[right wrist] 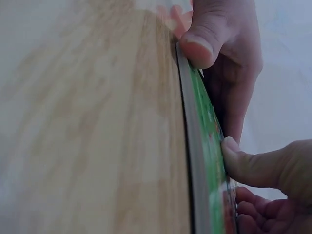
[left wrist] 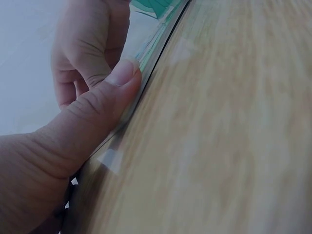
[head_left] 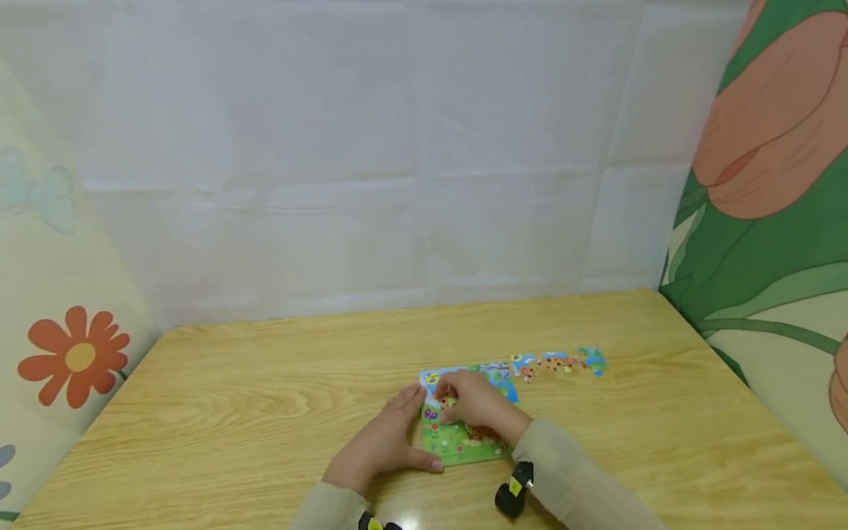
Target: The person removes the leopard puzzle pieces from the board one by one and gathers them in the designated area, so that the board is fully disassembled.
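A puzzle board with a bright meadow picture, green below and blue above, lies flat on the wooden table. My left hand rests along its left side, fingers stretched out and the thumb against the front edge near the corner. Over the board's upper middle, my right hand bends its thumb and fingers round a small orange-spotted puzzle piece, touching the board; the palm hides part of the picture. In the right wrist view, the right thumb meets the board's surface.
Several loose puzzle pieces lie in a rough row just right of the board's upper corner. The wooden table stretches to both sides. A white sheet hangs behind it, and flower-patterned walls stand at the sides.
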Motion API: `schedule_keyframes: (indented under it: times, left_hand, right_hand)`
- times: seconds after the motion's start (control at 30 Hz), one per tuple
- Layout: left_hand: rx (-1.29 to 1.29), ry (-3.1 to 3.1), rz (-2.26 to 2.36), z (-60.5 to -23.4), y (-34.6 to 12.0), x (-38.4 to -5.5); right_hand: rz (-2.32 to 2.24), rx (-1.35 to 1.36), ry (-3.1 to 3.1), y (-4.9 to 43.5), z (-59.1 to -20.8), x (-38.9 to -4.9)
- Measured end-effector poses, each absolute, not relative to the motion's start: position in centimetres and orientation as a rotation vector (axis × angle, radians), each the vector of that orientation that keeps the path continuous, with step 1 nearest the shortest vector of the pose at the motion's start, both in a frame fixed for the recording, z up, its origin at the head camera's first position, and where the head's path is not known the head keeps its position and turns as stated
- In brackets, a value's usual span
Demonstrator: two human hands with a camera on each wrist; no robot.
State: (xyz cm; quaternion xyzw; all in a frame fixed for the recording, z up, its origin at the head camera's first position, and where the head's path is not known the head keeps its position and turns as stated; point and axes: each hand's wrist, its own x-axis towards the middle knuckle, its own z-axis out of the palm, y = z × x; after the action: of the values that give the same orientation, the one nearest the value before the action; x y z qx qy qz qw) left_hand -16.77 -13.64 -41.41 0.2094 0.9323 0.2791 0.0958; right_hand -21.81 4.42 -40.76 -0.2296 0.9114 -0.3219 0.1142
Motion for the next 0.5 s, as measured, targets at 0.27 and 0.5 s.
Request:
schedule_keyframes:
  times: [0.27, 0.5]
  left_hand:
    - [0.626, 2.773, 0.827, -41.49, -13.57, -16.86]
    - [0.63, 2.791, 0.811, -41.53, -13.58, -16.91]
  right_hand:
    - [-0.882, -0.765, 2.675, 4.3, -40.2, -21.74]
    - [-0.744, -0.815, 2.722, 4.08, -39.85, -21.49]
